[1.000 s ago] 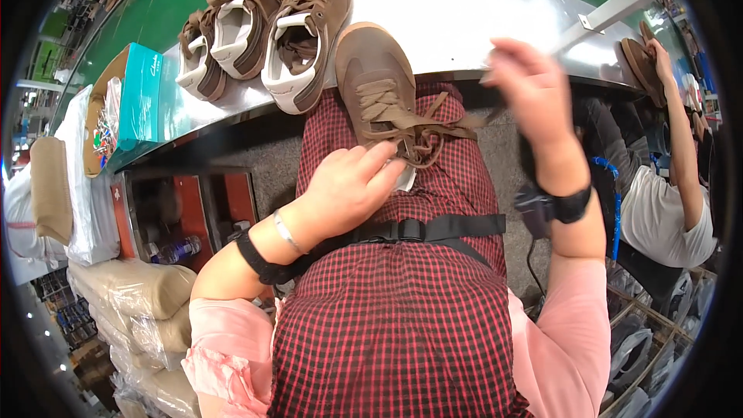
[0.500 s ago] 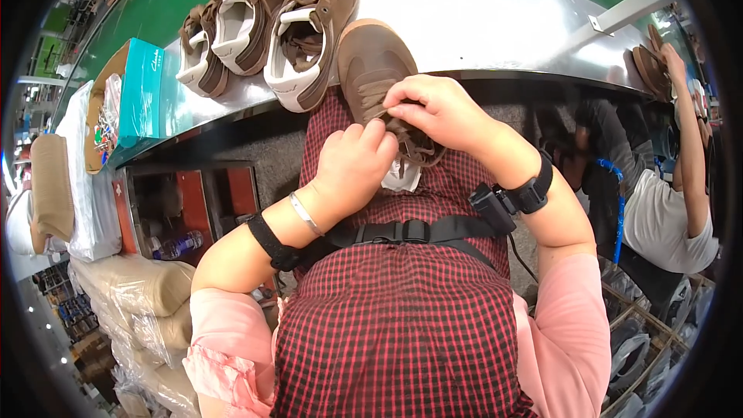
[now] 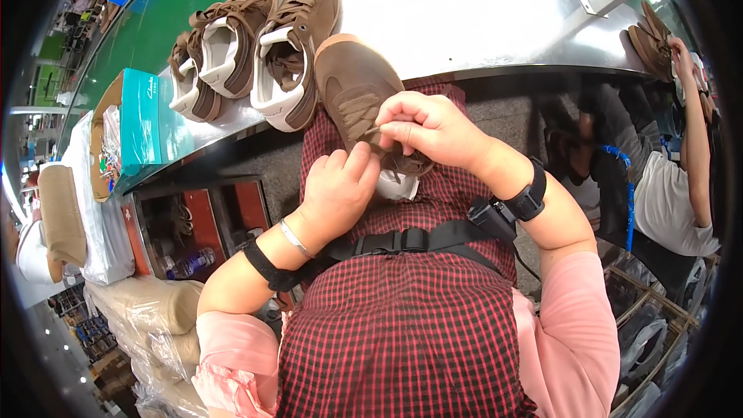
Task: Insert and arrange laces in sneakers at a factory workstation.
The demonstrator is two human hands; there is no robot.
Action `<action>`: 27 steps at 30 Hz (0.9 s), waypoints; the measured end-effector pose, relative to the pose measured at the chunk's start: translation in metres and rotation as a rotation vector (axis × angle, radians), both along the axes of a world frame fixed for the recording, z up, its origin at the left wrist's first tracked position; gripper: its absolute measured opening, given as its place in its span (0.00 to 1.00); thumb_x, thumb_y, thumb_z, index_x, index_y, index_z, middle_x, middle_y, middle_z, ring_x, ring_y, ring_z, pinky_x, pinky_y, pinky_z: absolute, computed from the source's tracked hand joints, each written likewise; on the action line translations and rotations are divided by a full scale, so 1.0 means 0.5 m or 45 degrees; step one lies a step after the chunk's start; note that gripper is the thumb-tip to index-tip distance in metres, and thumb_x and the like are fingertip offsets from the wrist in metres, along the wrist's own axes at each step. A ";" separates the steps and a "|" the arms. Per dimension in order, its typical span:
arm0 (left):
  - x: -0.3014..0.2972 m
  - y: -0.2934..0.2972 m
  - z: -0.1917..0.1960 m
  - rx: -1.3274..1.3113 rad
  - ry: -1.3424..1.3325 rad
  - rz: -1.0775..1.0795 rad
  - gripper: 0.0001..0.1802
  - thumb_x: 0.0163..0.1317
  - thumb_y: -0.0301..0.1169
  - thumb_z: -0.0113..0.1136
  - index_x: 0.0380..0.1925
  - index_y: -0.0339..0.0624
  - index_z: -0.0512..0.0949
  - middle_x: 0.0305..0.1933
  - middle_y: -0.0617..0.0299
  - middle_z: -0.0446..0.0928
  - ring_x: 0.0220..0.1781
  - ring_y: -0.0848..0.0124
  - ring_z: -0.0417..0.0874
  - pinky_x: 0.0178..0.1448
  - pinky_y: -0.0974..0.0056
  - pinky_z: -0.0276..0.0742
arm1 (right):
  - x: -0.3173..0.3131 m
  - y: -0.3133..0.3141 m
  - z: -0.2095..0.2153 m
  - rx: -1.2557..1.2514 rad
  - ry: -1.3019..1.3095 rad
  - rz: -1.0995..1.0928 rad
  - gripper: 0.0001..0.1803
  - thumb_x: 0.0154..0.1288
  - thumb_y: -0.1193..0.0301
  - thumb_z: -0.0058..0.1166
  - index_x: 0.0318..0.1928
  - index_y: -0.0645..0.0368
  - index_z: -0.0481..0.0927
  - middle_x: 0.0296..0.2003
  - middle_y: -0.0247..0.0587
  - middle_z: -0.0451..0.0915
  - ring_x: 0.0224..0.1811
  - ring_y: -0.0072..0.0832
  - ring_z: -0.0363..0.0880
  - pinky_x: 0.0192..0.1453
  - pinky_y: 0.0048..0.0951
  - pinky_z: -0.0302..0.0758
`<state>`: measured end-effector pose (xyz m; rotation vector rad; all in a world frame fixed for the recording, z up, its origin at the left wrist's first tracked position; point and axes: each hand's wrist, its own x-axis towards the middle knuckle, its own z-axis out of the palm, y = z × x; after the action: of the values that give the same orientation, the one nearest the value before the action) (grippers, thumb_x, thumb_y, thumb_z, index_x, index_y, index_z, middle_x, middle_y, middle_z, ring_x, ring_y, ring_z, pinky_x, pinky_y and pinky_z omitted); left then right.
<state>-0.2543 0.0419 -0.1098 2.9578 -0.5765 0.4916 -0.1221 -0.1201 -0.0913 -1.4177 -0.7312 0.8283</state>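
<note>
A brown sneaker (image 3: 357, 81) with a gum-coloured sole edge rests across my lap against the bench edge, toe pointing away. Its brown laces (image 3: 360, 114) cross the tongue. My right hand (image 3: 429, 130) pinches a shoelace end above the upper eyelets. Close beside it, on the sneaker's left side, my left hand (image 3: 338, 190) has its fingers curled in at the lacing; what its fingertips hold is hidden. White paper or lining (image 3: 397, 186) shows at the heel end, below my hands.
Several brown and white sneakers (image 3: 290, 62) stand on the metal bench (image 3: 457, 11) at left. A teal box (image 3: 142, 120) with small items is beside them. Wrapped beige rolls (image 3: 155, 302) lie lower left. At right, another person's hand (image 3: 683, 58) touches brown shoes (image 3: 650, 46).
The view has shifted slightly, so the bench and shoes sit lower and further left. My right hand still pinches the lace, and my left fingers stay close beside it.
</note>
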 end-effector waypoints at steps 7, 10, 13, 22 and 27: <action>0.015 0.004 0.007 0.069 0.175 -0.050 0.13 0.43 0.27 0.61 0.32 0.40 0.74 0.39 0.57 0.72 0.29 0.65 0.73 0.30 0.61 0.71 | 0.022 -0.023 0.021 0.002 -0.017 0.039 0.06 0.67 0.73 0.52 0.42 0.60 0.76 0.30 0.34 0.82 0.29 0.15 0.76 0.32 0.18 0.74; 0.006 0.007 -0.002 -0.058 0.036 -0.084 0.12 0.45 0.30 0.56 0.33 0.41 0.74 0.38 0.59 0.71 0.30 0.67 0.72 0.30 0.63 0.69 | 0.014 -0.022 -0.005 -0.097 0.001 0.089 0.06 0.66 0.72 0.52 0.42 0.58 0.76 0.31 0.33 0.82 0.31 0.16 0.78 0.33 0.19 0.74; -0.003 0.009 -0.018 -0.129 -0.053 -0.069 0.14 0.46 0.27 0.57 0.36 0.39 0.76 0.39 0.59 0.71 0.30 0.66 0.72 0.31 0.63 0.69 | 0.002 -0.021 -0.042 -0.020 0.204 0.017 0.07 0.67 0.72 0.52 0.43 0.58 0.76 0.32 0.33 0.82 0.34 0.16 0.78 0.33 0.19 0.74; 0.007 0.001 -0.007 0.104 0.166 -0.041 0.11 0.47 0.29 0.58 0.33 0.42 0.76 0.38 0.59 0.72 0.28 0.65 0.72 0.31 0.63 0.69 | -0.001 0.001 -0.049 0.069 0.124 0.081 0.08 0.66 0.70 0.51 0.42 0.59 0.75 0.32 0.33 0.82 0.28 0.16 0.74 0.32 0.19 0.73; 0.004 -0.022 0.011 0.198 0.211 0.090 0.17 0.46 0.31 0.59 0.40 0.43 0.74 0.42 0.60 0.72 0.33 0.65 0.72 0.32 0.63 0.71 | -0.006 -0.009 -0.064 0.073 0.137 -0.060 0.08 0.67 0.70 0.50 0.43 0.59 0.75 0.34 0.35 0.83 0.29 0.16 0.75 0.33 0.19 0.74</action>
<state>-0.2526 0.0310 -0.1042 3.1354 -0.5155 0.2119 -0.1250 -0.1244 -0.1233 -1.3239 -0.6324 0.8337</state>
